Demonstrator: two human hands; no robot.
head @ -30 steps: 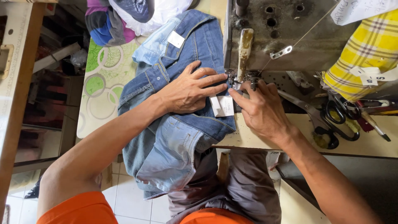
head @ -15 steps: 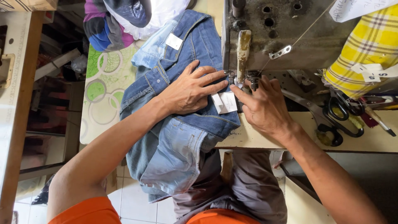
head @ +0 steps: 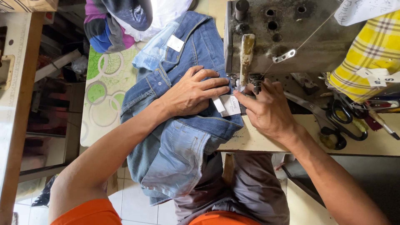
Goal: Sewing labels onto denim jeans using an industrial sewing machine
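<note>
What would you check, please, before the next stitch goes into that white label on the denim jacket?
1. Left hand flat on the denim jacket, holding it down: ok.
2. White label lying flat on the denim beside the needle: ok.
3. Right hand steadying the label's edge, fingertips close to the presser foot: not ok, very near.
4. Needle position, up or down: cannot tell.
5. Scissors lying clear of the sewing area: ok.
6. Jacket bulk hanging off the table edge, may drag: not ok.
</note>
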